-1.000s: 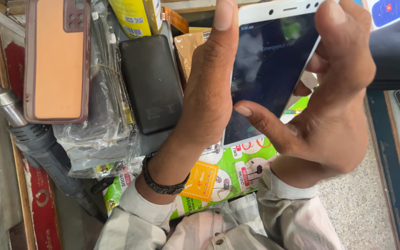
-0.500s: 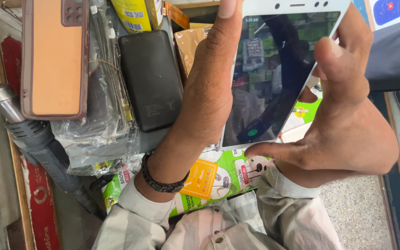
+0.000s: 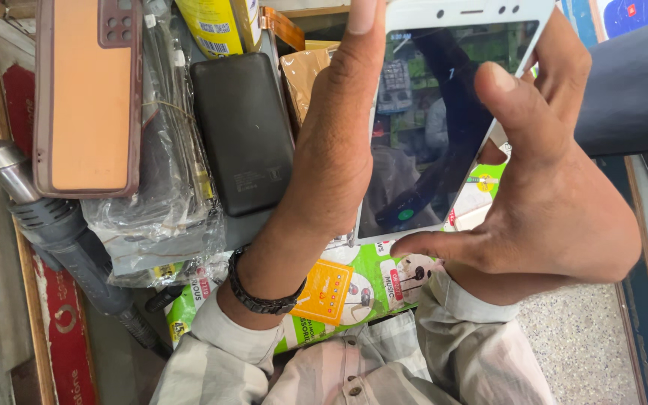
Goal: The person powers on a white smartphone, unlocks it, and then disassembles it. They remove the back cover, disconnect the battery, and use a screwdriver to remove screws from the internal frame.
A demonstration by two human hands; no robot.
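The white phone (image 3: 444, 127) is the landmark. Its top edge runs out of the picture, its left side hides behind the left hand (image 3: 331, 150), and its lower right corner behind the right hand (image 3: 541, 202). Left of it, the yellow can (image 3: 215, 26) and orange phone case (image 3: 88, 94) are cropped at the top. Below it, sleeves cover part of the green box (image 3: 339, 289).

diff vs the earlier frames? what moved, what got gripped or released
The white-framed phone tilted more upright, its dark screen now showing reflections. The right hand lifted its forefinger off the glass, thumb at the lower edge. The left hand keeps gripping the left edge. Black power bank unmoved.
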